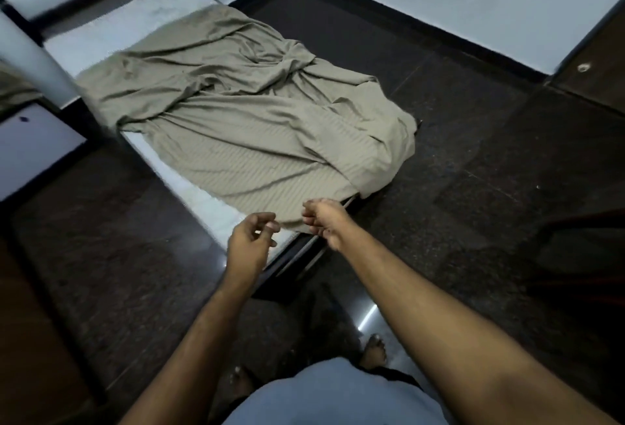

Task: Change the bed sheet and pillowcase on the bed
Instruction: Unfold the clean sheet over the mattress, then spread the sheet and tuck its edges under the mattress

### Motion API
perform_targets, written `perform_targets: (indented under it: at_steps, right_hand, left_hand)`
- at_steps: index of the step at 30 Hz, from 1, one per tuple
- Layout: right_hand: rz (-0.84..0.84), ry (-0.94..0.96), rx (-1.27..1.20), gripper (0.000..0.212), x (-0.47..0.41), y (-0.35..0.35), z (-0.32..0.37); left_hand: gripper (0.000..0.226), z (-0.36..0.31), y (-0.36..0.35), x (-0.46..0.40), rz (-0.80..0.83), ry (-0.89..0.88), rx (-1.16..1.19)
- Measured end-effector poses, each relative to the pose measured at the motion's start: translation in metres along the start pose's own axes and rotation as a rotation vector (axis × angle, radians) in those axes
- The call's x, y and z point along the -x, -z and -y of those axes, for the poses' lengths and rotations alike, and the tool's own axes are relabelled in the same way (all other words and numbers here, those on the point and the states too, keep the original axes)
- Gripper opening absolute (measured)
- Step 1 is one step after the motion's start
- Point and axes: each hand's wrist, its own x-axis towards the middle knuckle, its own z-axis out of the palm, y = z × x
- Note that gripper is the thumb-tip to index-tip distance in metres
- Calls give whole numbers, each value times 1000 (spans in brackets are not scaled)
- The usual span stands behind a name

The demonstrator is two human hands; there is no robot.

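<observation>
Nearest us, our left hand (pixel 252 240) and right hand (pixel 324 220) hover loosely curled, grasping nothing, at the foot of the bed. Just beyond them the khaki bed sheet (pixel 243 113) lies rumpled on the white mattress (pixel 203 203), its long axis running away from us toward the headboard. Our right hand is nearer its hem; nothing blocks the way.
</observation>
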Motion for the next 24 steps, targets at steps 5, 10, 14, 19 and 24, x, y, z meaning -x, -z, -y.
perform_targets:
  at_steps: [5,10,14,19,24]
  right_hand:
    - [24,50,167,16,5,-107,-19]
    - [-47,135,309,14,7,-183,-57]
    - [-171,260,487,8,-1,-221,-78]
    - [-398,273,622,10,-45,-252,-74]
    - [-439,84,723,15,-122,-279,-96]
  left_hand:
    - [27,37,117,-8,145,-34,-12]
    - [68,82,214,-18,184,-53,-47]
    - [80,115,268,-40,230,-36,-114]
    - [49,129,284,-99,395,-54,-178]
    - [49,151,292,-157,519,-78,-322]
